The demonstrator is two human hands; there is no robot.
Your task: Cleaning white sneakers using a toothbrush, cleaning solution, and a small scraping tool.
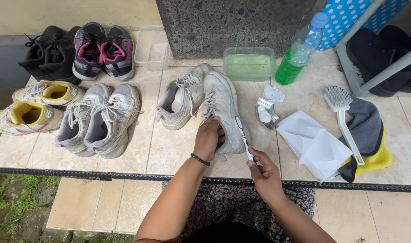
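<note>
My left hand [208, 137] grips the heel end of a white sneaker [222, 105] lying on the tiled ledge, fingers tucked into its opening. A dark beaded bracelet circles that wrist. My right hand [263, 170] holds a toothbrush [242, 136] by its handle, with the brush end resting against the sneaker's side near the sole. The matching white sneaker [182, 100] lies just to the left, touching the first one.
Left of these stand grey sneakers [97, 119], yellow-lined sneakers [32, 105], pink-lined grey shoes [104, 49] and black shoes [47, 51]. A green tub [249, 63], a bottle of green liquid [300, 51], a scrub brush [342, 117], a white cloth [311, 141] and a grey-yellow cloth [370, 135] lie right.
</note>
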